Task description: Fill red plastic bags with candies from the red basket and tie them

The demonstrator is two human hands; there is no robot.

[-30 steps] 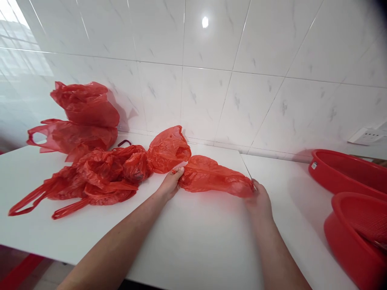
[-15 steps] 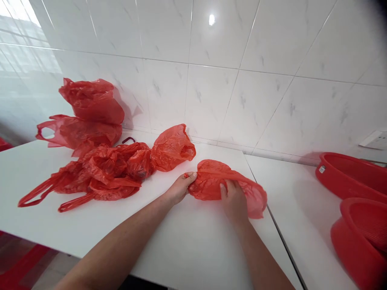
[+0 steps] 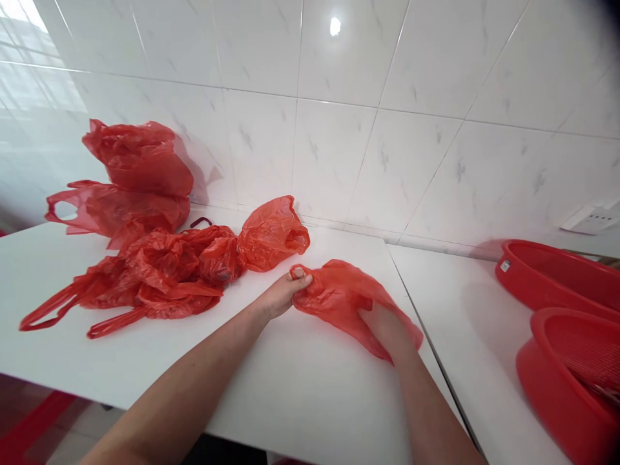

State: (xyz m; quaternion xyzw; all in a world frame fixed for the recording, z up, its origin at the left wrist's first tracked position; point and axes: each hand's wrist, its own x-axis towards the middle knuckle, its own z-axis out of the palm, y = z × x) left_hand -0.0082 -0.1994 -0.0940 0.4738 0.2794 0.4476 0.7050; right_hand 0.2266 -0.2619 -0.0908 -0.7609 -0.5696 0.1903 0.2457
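A red plastic bag (image 3: 334, 290) lies stretched out over the white table between my two hands. My left hand (image 3: 285, 292) pinches the bag's left end, thumb on top. My right hand (image 3: 382, 323) reaches into the bag through its near right side; thin red plastic covers the fingers, so their pose is hidden. Another crumpled red bag (image 3: 274, 236) stands just behind my left hand. To the left spreads a heap of crumpled red bags (image 3: 165, 271), with handle loops trailing toward the table's left.
Two more red bags, one upper (image 3: 140, 158) and one lower (image 3: 121, 206), lean by the tiled wall (image 3: 339, 161). A dark red loop (image 3: 201, 221) lies near them. Red plastic baskets, one rear (image 3: 557, 271) and one front (image 3: 547, 374), stand on the adjoining table (image 3: 465, 323); a seam runs between tables.
My right hand has gone from lying on top of the bag to inside it. The bag has been drawn out longer, its left end lifted slightly in my left hand.
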